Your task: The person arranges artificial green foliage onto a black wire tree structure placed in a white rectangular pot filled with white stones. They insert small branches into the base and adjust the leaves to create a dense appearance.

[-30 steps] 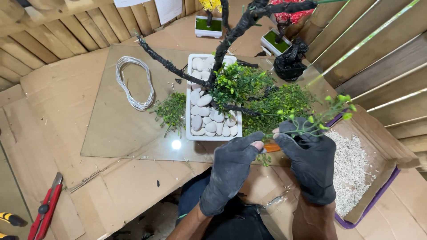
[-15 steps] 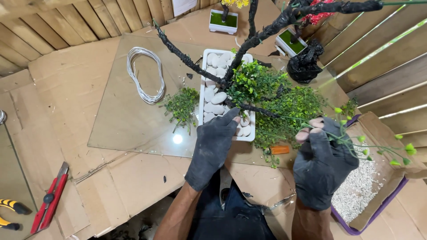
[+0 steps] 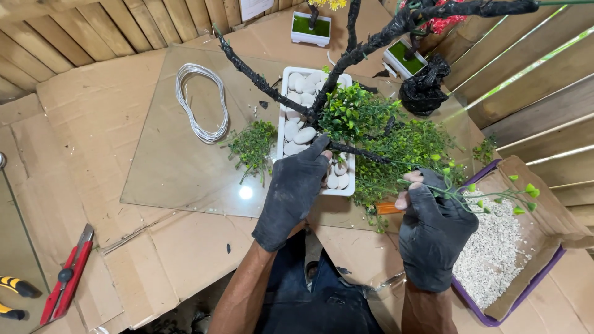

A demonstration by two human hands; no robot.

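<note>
Glass sheet (image 3: pixel 179 167) on cardboard: I see tree (image 3: pixel 346 117) half leafed, top branches bare; left hand (image 3: pixel 294 185) loosely braces the pot (image 3: pixel 288 93), right hand (image 3: pixel 433 226) pinches a green sprig (image 3: pixel 489 195).

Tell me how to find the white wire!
Start at the glass sheet on the cardboard. Left of the white planter with pebbles lies the coiled white wire, a thin looped bundle, the only thing there that isn't leafy.

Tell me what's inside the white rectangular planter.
The white rectangular planter holds smooth white pebbles and the black artificial tree trunk. The gloved left hand and green foliage cover part of them.
</note>
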